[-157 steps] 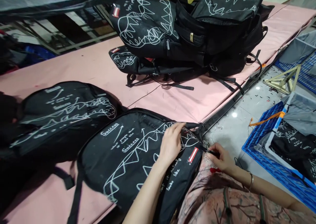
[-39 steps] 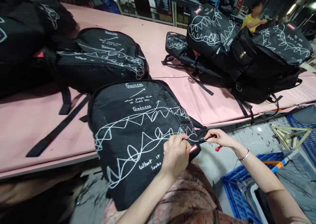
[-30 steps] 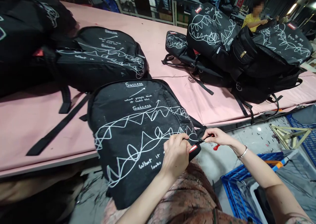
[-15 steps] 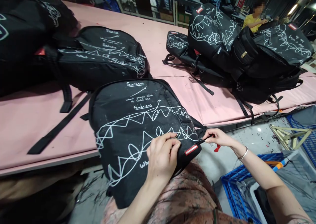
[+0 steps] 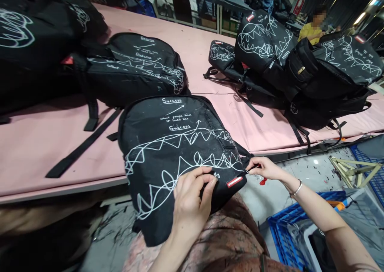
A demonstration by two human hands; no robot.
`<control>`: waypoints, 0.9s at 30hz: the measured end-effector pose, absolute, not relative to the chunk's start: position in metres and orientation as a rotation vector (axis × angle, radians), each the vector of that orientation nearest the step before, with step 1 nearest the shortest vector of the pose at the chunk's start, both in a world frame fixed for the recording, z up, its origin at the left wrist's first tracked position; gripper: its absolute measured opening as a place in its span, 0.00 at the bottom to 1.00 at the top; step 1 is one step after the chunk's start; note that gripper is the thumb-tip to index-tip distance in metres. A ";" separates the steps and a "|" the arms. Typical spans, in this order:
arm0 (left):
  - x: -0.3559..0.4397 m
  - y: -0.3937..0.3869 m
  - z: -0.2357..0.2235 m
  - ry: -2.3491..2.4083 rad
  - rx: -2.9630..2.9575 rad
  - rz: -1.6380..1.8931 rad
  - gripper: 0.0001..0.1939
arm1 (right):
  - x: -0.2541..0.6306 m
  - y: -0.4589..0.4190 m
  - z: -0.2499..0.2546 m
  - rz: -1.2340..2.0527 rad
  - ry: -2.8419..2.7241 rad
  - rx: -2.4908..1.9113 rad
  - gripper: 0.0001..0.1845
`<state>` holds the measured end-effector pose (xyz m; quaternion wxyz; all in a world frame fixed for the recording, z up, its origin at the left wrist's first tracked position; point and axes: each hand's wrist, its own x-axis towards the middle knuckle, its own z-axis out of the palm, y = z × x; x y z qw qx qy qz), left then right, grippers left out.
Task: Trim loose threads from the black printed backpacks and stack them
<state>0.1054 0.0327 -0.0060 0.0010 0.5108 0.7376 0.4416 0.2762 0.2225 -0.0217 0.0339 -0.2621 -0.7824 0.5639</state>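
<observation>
A black backpack [image 5: 168, 144] printed with white scribbles and lettering lies tilted across my lap and the table edge, front panel up. My left hand [image 5: 193, 196] rests on its lower front, thumb and fingertips pinched together; whatever they may hold is too small to make out. At the bag's right corner, beside a red label [image 5: 234, 182], my right hand [image 5: 265, 168] pinches a slim dark tool [image 5: 250, 169] whose tip meets the bag. A small red tag [image 5: 263, 181] hangs below those fingers. The tool's exact kind is not clear.
The pink table [image 5: 198, 70] bears a similar backpack [image 5: 144, 68] behind mine and a larger pile of backpacks [image 5: 264, 40] to the right. Blue crates [image 5: 279, 240] stand on the floor at right. A person in yellow [image 5: 312, 31] sits at the far back.
The slim tool has drawn back to the right from the red label toward the bag's corner. My left hand has shifted slightly left and uncovered some lettering. The view has turned slightly.
</observation>
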 end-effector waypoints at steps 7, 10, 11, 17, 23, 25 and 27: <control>0.101 0.026 -0.010 2.332 1.602 1.398 0.08 | 0.281 0.225 -0.026 1.739 -2.381 -0.832 0.07; 0.099 0.023 -0.011 2.348 1.572 1.401 0.08 | 0.286 0.231 -0.025 1.707 -2.424 -0.868 0.08; 0.099 0.022 -0.011 2.349 1.568 1.408 0.08 | 0.287 0.232 -0.024 1.699 -2.444 -0.868 0.08; 0.099 0.023 -0.012 2.310 1.600 1.453 0.07 | 0.277 0.224 -0.020 1.736 -2.460 -0.803 0.06; 0.097 0.019 -0.012 2.322 1.582 1.460 0.07 | 0.267 0.211 -0.016 1.655 -2.518 -0.787 0.05; 0.097 0.018 -0.013 2.310 1.591 1.465 0.07 | 0.264 0.208 -0.015 1.600 -2.555 -0.779 0.04; 0.098 0.018 -0.013 2.294 1.606 1.464 0.06 | 0.262 0.204 -0.012 1.528 -2.598 -0.765 0.03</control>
